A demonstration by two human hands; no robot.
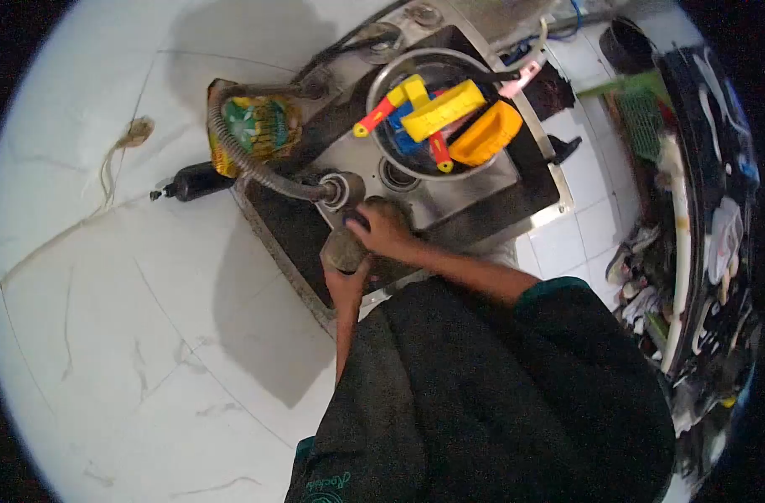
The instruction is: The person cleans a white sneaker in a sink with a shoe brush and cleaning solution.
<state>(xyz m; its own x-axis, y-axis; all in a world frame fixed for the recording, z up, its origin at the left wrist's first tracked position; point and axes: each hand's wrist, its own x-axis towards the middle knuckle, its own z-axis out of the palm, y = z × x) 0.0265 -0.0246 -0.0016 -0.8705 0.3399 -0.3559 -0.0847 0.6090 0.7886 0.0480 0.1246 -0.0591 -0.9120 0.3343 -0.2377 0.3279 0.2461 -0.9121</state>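
Note:
Both hands are over the near left part of the sink (533,220). My left hand (346,283) is wrapped round the lower end of a greyish-brown object (344,250) that I cannot name. My right hand (384,233) bends over its upper end, fingers curled; what they hold, if anything, is hidden. Just beyond the hands is the faucet head (342,191) on a flexible grey hose (253,172). A round metal pan (378,142) in the sink holds a yellow piece (444,111), an orange scoop-like piece (487,134) and red-and-yellow handled toys (391,105).
A green and yellow packet (261,130) and a dark bottle (202,182) lie left of the sink. Beyond the sink's right side are a dark bucket (627,46), a green basket (638,121) and shoes (634,256) by a cluttered rack.

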